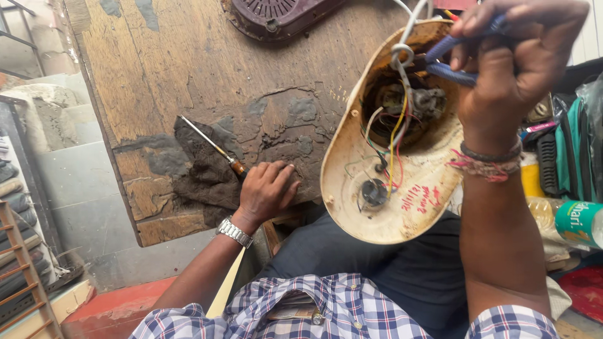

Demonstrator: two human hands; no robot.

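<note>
The desk (188, 63) is an old wooden top, its veneer cracked and peeled away in dark patches, with bare grey spots toward twelve o'clock. A screwdriver (213, 147) with an amber handle lies on the torn patch, its shaft pointing to ten o'clock. The left hand (267, 188) rests on the wood just at five o'clock of that handle, fingers curled under and holding nothing, possibly touching the handle tip. The right hand (512, 59) is clenched around blue-handled pliers (449, 59), held up over the cream shell of an appliance (389, 144), which stands tilted at the desk's near edge above the person's lap, its open inside showing coloured wires (396, 138). A maroon grille (276, 16) lies at twelve o'clock. At nine o'clock the floor is grey stone slab with a railing; at three o'clock sit bags and a plastic bottle (575, 220)
</note>
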